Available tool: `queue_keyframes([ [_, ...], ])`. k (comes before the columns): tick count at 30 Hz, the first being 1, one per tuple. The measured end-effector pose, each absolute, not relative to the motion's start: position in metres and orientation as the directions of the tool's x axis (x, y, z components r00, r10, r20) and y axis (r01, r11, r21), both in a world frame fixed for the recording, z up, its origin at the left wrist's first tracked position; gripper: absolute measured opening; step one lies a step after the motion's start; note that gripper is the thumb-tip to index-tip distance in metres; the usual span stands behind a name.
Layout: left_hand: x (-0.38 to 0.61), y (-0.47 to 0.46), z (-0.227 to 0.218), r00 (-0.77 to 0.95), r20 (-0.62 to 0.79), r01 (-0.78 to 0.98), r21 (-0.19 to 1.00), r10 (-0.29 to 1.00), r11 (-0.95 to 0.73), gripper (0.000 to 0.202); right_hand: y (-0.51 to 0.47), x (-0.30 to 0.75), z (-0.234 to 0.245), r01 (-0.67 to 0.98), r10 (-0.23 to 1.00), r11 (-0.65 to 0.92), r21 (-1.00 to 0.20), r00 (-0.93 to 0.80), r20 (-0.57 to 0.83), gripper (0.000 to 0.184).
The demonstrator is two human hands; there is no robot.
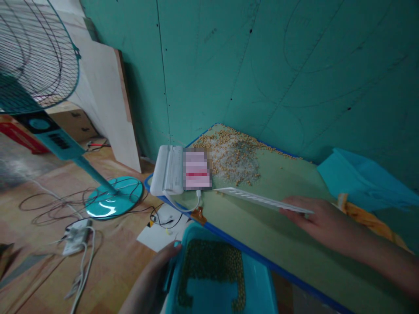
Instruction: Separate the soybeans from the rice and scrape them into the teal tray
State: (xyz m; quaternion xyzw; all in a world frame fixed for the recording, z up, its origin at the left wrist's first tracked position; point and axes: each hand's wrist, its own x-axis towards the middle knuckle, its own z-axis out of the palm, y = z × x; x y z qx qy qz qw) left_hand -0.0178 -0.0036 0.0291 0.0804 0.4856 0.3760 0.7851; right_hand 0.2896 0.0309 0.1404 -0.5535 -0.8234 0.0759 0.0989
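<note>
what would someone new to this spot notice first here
Probably the pile of tan and whitish grains spread on the green table, just beyond the white strip in the right grip. Next, the turquoise bin below the table's near edge, dark and tan grains inside, the left grip at its left side. The big turquoise fan at far left also stands out.
</note>
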Motion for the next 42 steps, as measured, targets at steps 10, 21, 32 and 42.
queue_keyframes([
  [10,-0.017,-0.006,0.029,0.232,-0.723,-0.528,0.468,0.650,0.709,0.025,0.018,0.297,0.137,0.860,0.877,0.480,-0.171,-0.478,0.057,0.030],
  [21,-0.021,-0.004,0.024,0.320,-0.675,-0.540,0.446,0.665,0.713,0.028,-0.017,0.281,0.146,0.787,0.778,0.616,-0.033,-0.601,0.180,0.028],
  [32,-0.013,-0.011,0.028,0.283,-0.748,-0.544,0.390,0.600,0.743,0.028,-0.006,0.295,0.148,0.861,0.897,0.440,-0.256,-0.407,0.171,0.023],
  [42,-0.014,-0.008,0.026,0.232,-0.837,-0.558,0.302,0.496,0.773,0.034,0.044,0.329,0.133,0.958,0.984,0.126,-0.259,-0.089,0.151,0.037],
])
